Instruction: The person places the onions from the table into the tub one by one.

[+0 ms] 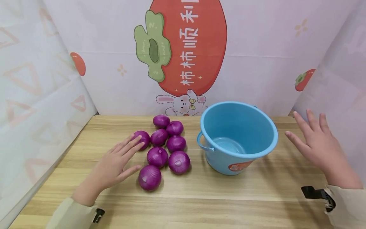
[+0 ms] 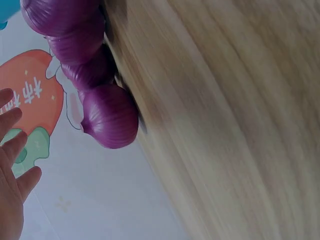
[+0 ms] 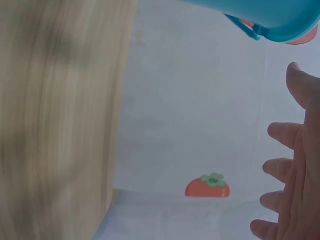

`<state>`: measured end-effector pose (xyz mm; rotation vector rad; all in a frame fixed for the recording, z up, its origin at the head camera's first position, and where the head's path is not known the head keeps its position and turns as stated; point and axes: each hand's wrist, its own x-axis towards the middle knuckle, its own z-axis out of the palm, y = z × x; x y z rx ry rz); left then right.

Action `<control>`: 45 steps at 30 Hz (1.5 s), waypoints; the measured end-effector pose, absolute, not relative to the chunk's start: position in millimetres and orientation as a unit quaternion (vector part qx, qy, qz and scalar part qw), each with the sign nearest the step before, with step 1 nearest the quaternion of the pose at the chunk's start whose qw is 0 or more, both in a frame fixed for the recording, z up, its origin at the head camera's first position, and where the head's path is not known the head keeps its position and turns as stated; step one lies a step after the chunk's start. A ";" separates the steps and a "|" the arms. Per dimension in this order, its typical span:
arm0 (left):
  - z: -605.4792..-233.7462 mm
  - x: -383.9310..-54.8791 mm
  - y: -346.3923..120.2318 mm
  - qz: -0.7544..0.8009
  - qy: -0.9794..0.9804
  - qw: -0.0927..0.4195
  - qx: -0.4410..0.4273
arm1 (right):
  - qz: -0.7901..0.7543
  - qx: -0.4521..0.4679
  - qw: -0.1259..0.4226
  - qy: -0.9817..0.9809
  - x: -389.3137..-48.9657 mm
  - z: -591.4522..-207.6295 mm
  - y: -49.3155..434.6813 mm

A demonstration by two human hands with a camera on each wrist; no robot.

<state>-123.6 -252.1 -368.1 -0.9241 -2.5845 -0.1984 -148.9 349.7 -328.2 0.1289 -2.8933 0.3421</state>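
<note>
1. Left grip: fingers extended, slightly parted, holding nothing; left of the bucket, above the bench.
2. Right grip: fingers spread wide, holding nothing; right of the bucket.
3. Eight purple onions: clustered left of the bucket, none inside it.
4. Judgement: approach stage, no grasp made; next move likely calls for curling left fingers round one onion.

Wooden table, white backdrop with 1 printed rabbit
</note>
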 end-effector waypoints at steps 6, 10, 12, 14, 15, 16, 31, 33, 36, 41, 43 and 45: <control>-371.5 -122.9 -245.9 -0.084 -0.907 0.204 -0.358 | 0.148 0.049 0.108 -0.982 -149.9 -318.7 339.1; -373.7 -119.7 -241.2 -0.085 -0.906 0.200 -0.364 | 0.169 0.068 0.111 -0.977 -149.2 -315.4 334.3; -374.8 -117.7 -239.2 -0.082 -0.908 0.193 -0.362 | 0.178 0.076 0.112 -0.975 -149.0 -314.4 332.2; -375.2 -116.1 -237.2 -0.079 -0.910 0.186 -0.362 | 0.186 0.083 0.113 -0.972 -149.0 -313.7 330.5; -375.3 -115.7 -236.4 -0.079 -0.910 0.184 -0.363 | 0.189 0.084 0.113 -0.972 -149.1 -313.4 329.5; -375.2 -115.7 -235.2 -0.079 -0.910 0.181 -0.365 | 0.192 0.085 0.113 -0.971 -148.7 -313.3 328.9; -385.0 -108.3 -225.8 -0.095 -0.898 0.181 -0.390 | 0.235 0.123 0.137 -0.954 -147.3 -303.5 306.1; -385.2 -105.9 -224.7 -0.094 -0.899 0.178 -0.389 | 0.234 0.125 0.138 -0.954 -147.9 -302.3 303.6; -386.3 -104.0 -222.9 -0.090 -0.901 0.176 -0.387 | 0.229 0.127 0.137 -0.955 -147.6 -300.4 300.8; -387.3 -103.2 -220.3 -0.086 -0.903 0.173 -0.383 | 0.225 0.135 0.139 -0.955 -144.5 -297.7 294.1; -387.3 -103.0 -219.6 -0.084 -0.904 0.170 -0.383 | 0.228 0.141 0.141 -0.953 -143.4 -297.2 290.6; -387.0 -102.7 -218.9 -0.083 -0.905 0.166 -0.383 | 0.233 0.150 0.145 -0.950 -142.7 -297.1 287.5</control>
